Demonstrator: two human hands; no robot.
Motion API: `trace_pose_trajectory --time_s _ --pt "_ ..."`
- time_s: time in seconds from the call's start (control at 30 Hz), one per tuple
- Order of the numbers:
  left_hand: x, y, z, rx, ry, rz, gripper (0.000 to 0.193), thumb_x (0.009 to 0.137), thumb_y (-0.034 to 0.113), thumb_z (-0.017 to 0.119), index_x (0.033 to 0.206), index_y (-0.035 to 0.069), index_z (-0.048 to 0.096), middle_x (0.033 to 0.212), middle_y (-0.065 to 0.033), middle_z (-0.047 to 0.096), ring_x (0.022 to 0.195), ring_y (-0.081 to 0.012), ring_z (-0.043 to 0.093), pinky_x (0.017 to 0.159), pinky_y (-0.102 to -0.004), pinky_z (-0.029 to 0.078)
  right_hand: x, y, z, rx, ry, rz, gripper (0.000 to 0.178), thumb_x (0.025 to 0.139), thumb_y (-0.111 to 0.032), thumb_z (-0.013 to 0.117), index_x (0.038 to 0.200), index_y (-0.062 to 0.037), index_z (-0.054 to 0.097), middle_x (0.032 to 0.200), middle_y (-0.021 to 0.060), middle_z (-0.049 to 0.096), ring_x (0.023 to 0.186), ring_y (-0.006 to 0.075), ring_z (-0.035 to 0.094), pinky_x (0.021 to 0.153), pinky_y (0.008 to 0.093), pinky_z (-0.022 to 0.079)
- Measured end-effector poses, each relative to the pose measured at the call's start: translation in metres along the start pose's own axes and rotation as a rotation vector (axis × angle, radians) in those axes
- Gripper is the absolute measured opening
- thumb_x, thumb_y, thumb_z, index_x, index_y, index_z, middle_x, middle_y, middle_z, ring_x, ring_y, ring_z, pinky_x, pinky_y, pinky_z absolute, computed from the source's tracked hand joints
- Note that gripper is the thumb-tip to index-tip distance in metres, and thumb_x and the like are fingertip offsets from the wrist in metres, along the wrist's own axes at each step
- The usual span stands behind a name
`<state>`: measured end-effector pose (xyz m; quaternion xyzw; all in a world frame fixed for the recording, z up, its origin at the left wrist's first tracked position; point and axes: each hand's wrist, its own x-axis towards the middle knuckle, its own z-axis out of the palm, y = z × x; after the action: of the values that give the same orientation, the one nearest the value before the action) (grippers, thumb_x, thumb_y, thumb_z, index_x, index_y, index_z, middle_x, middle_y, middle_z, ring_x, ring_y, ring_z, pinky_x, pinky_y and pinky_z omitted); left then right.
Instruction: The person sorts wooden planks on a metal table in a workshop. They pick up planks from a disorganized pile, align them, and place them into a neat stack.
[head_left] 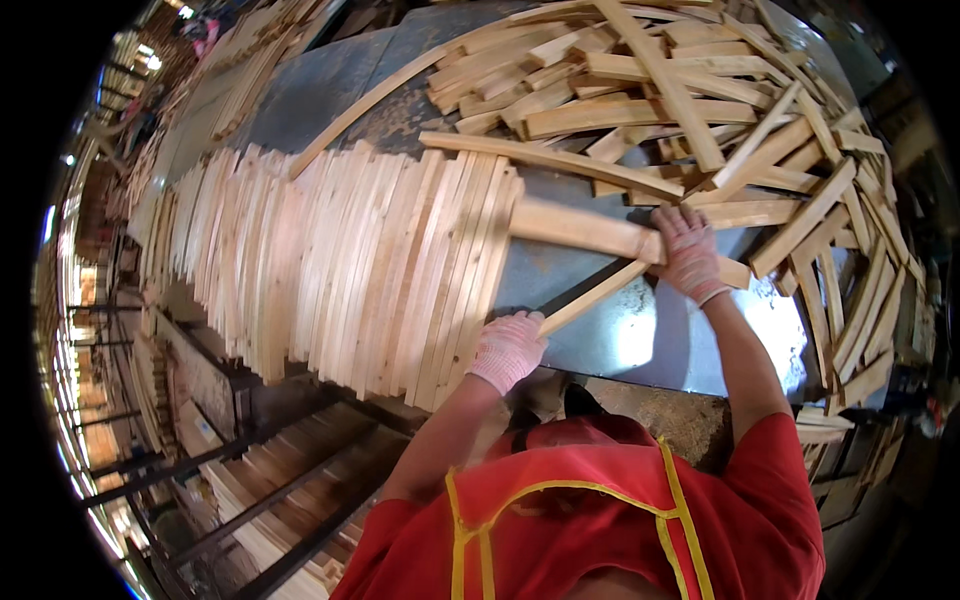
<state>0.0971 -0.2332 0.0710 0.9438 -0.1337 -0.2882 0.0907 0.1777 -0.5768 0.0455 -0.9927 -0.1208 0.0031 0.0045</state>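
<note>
My left hand (510,350), in a pale knitted glove, is closed around the near end of a thin wooden strip (597,297), beside the right edge of a long row of strips. That strip slants up and away to my right hand (688,252), gloved too, whose fingers curl over its far end. Under the same hand passes a wider wooden slat (580,228), slightly blurred, running from the row towards the right. The row of wooden strips (370,260) stands packed side by side on the metal table (620,335).
A loose heap of wooden slats (660,110) covers the far and right parts of the table. One long slat (550,162) lies across the row's far right corner. Black metal bars (290,545) and more stacked boards (255,520) are at the lower left.
</note>
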Motion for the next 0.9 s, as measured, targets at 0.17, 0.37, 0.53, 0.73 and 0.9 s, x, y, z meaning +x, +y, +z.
trace_pose_trajectory --time_s 0.17,0.37,0.53,0.73,0.9 --pt "-0.060 0.000 -0.030 -0.244 -0.072 -0.016 0.035 0.094 0.035 0.068 0.116 0.008 0.069 0.112 -0.0193 0.074 0.105 -0.0406 0.071 0.091 -0.0528 0.056 0.025 0.068 -0.027 0.430 0.015 0.044 0.082 0.072 -0.033 0.091 0.144 -0.0053 0.062 0.137 0.0158 0.067 0.132 0.0346 0.061 0.112 0.0427 0.050" --pt "-0.146 -0.065 0.048 -0.463 0.082 -0.124 0.037 0.095 0.040 0.071 0.112 0.008 0.068 0.089 -0.0185 0.072 0.087 -0.0376 0.072 0.077 -0.0482 0.053 -0.042 0.027 -0.052 1.459 -0.102 0.486 0.046 0.096 -0.022 0.078 0.133 0.0004 0.060 0.102 0.0073 0.069 0.088 0.0167 0.068 0.078 0.0334 0.060" --pt "-0.123 -0.046 0.061 -0.352 0.319 -0.250 0.051 0.098 0.034 0.066 0.143 0.013 0.057 0.111 -0.0194 0.074 0.099 -0.0388 0.073 0.088 -0.0509 0.056 -0.114 -0.105 0.045 1.599 -0.225 0.653 0.048 0.102 -0.041 0.073 0.132 -0.0065 0.058 0.108 0.0116 0.071 0.081 0.0199 0.071 0.069 0.0371 0.064" --pt "-0.109 -0.051 0.035 -0.232 0.196 -0.223 0.079 0.097 0.047 0.065 0.163 0.011 0.039 0.157 -0.0186 0.051 0.143 -0.0370 0.051 0.115 -0.0520 0.045 -0.083 -0.248 0.046 1.059 -0.277 0.457 0.078 0.102 -0.058 0.061 0.149 0.0022 0.048 0.103 0.0199 0.075 0.085 0.0282 0.073 0.078 0.0429 0.057" --pt "-0.100 -0.058 0.052 0.037 0.485 -0.033 0.089 0.090 0.053 0.073 0.158 0.006 0.043 0.157 -0.0154 0.049 0.147 -0.0347 0.043 0.121 -0.0542 0.035 0.018 -0.259 -0.036 0.854 -0.806 0.244 0.075 0.094 -0.066 0.068 0.114 0.0065 0.074 0.092 0.0190 0.077 0.087 0.0311 0.073 0.088 0.0419 0.057"
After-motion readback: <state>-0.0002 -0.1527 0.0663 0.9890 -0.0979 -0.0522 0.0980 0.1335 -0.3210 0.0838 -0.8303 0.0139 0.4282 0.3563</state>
